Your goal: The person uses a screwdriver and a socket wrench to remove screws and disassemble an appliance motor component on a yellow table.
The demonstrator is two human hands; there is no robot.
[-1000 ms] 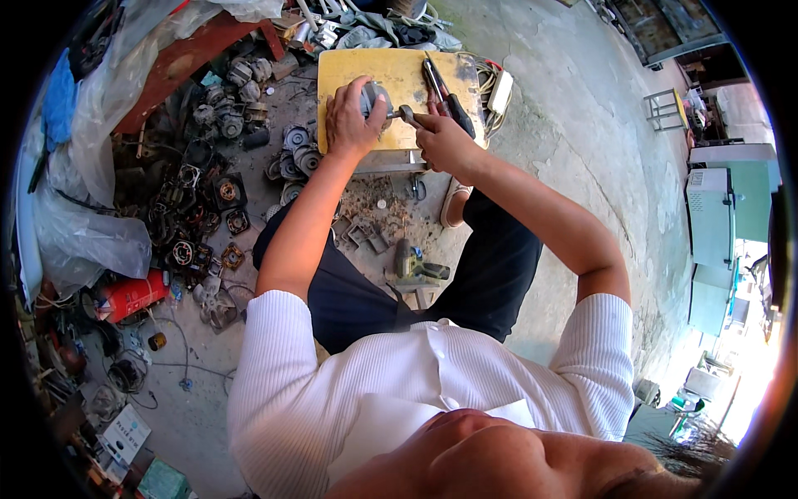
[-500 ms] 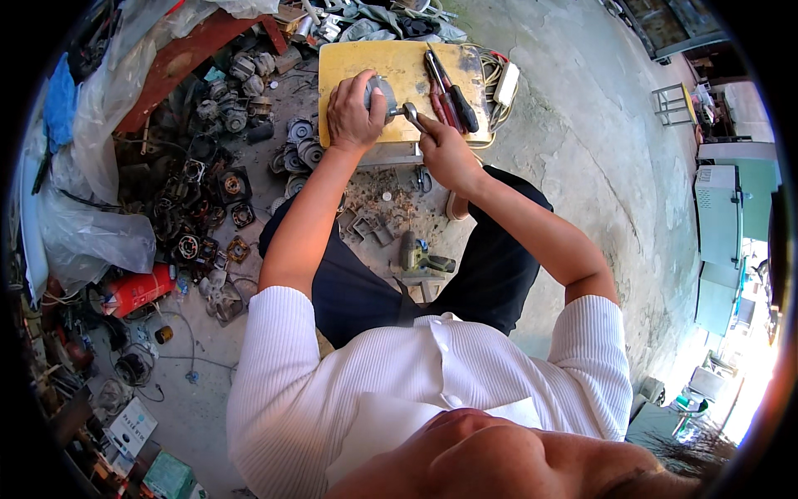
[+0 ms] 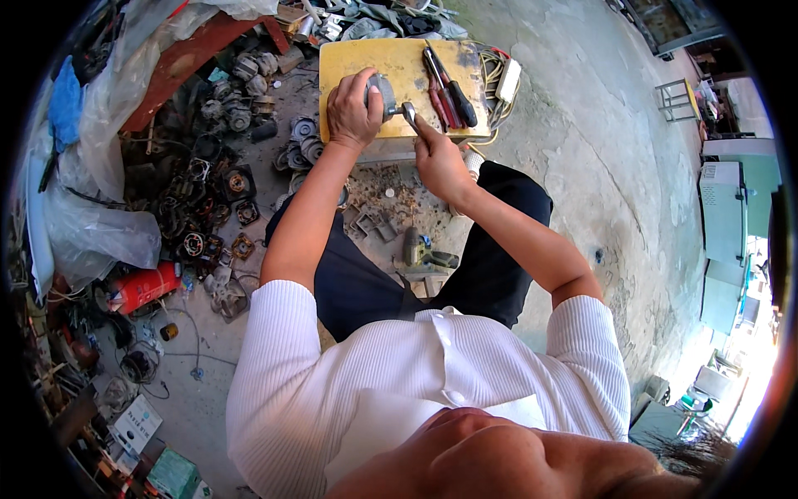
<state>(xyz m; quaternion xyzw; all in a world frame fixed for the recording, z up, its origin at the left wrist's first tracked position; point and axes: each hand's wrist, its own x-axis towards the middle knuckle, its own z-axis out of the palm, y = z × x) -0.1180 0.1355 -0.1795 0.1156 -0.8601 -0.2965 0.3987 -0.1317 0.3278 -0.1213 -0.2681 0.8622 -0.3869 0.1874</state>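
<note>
Over the yellow board (image 3: 347, 56) in the head view, the left hand (image 3: 352, 111) is clamping the grey part (image 3: 381, 88) between thumb and fingers, while the right hand (image 3: 442, 165) is gripping, fingers folded, the wrench (image 3: 410, 114), whose head is sitting at the part's right end.

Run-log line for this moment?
left hand: holds grey part | right hand: holds wrench at part | yellow tabletop: red-handled tool, black-handled tool

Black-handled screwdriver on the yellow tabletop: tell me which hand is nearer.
Right. The right hand holds a wrench at the near left of the screwdriver; the left hand is farther left, around a grey metal part.
</note>
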